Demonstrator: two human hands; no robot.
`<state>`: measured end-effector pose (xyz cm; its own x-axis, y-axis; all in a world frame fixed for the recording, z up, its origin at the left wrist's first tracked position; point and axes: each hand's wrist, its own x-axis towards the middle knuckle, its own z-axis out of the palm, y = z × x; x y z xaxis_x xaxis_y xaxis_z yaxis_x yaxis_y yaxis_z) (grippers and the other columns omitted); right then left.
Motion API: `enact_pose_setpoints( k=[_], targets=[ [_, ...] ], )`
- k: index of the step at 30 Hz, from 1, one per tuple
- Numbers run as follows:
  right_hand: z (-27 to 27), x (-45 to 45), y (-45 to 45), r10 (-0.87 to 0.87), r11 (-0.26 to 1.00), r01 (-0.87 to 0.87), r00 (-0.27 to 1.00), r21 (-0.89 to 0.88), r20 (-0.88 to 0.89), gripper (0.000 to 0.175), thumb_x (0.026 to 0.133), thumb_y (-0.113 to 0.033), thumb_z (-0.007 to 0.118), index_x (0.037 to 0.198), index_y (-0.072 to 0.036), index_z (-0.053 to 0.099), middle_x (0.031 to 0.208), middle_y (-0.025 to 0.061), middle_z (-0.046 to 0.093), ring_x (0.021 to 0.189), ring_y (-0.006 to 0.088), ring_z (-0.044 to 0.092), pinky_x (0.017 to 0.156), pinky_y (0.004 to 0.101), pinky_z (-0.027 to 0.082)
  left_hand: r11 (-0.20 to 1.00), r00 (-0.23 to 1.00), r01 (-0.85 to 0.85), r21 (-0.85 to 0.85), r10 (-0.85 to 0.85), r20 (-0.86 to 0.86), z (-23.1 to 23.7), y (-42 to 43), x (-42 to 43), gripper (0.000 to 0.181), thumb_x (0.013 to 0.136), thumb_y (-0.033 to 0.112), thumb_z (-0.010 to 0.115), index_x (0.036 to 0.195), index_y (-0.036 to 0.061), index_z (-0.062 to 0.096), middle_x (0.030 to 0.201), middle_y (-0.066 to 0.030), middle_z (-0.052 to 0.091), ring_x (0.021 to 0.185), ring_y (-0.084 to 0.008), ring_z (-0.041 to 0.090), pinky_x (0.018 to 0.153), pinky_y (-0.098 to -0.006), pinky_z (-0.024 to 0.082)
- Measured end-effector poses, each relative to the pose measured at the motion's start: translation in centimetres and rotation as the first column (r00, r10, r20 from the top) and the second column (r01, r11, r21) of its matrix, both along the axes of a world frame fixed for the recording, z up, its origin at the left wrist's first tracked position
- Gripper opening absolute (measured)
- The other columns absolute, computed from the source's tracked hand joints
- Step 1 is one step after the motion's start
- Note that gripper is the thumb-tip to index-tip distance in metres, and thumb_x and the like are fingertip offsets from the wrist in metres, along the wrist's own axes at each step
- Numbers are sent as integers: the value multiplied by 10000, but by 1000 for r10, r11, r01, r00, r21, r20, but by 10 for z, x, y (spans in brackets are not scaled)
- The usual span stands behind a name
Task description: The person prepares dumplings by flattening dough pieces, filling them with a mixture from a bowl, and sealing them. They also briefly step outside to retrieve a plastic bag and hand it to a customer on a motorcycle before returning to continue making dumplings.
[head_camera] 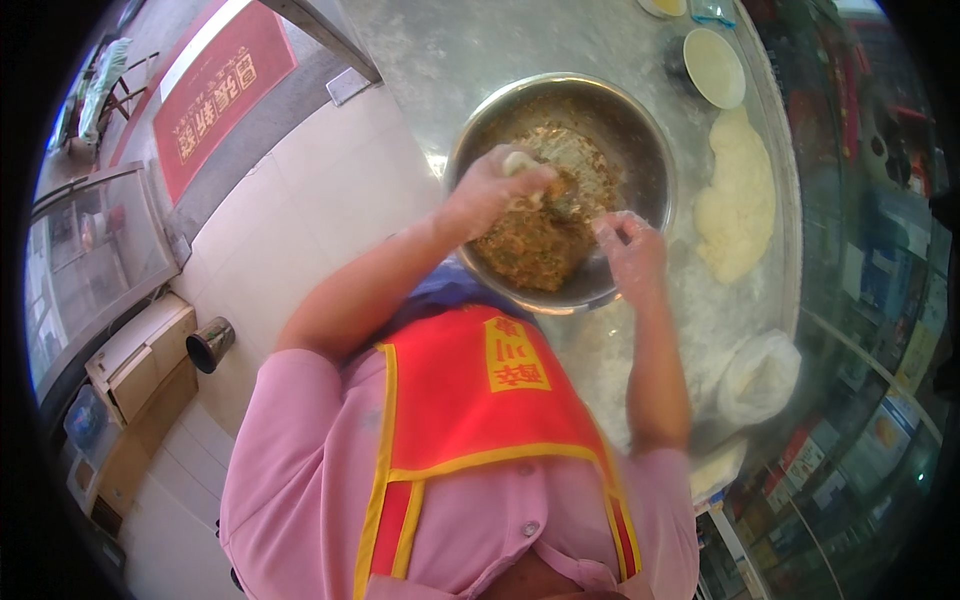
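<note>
A wide stainless steel bowl stands before me, holding a brown-orange minced filling flecked with green. Pale flaky matter lies along the far side of the filling. Over the bowl, my left hand is curled around a pale lump that looks like dough. My right hand, dusted white, is above the bowl's right side with thumb and fingertips drawn together. Whether a small bit is pinched there is too blurred to tell. A long slab of pale dough lies right of the bowl.
The metal worktop is dusted with flour. A white bowl is tilted beyond the dough slab. An open white bag stands at the near right. Glass-fronted shelving borders the right; a dark bin is on the tiled floor.
</note>
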<state>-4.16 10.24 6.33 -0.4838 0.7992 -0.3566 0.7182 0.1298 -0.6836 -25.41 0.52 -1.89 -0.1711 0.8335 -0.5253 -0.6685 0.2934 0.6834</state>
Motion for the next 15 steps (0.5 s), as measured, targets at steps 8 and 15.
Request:
enact_pose_setpoints(
  k=[8,15],
  targets=[
    [-19,4,14,48,965,-59,998,254,51,157,910,-185,685,926,-32,714,915,137,691,847,287,669,777,384,509,995,907,71,68,-36,-421,-8,-1,-8,356,886,41,750,1212,15,608,1048,-36,657,941,-132,638,831,-291,562],
    [-96,-10,37,200,875,-285,949,392,243,190,924,-240,661,938,-59,714,983,136,684,911,360,668,822,443,531,996,917,-64,61,34,398,-6,-13,-28,318,906,129,731,1189,32,624,1053,-119,689,970,-230,688,809,-383,600]
  ],
)
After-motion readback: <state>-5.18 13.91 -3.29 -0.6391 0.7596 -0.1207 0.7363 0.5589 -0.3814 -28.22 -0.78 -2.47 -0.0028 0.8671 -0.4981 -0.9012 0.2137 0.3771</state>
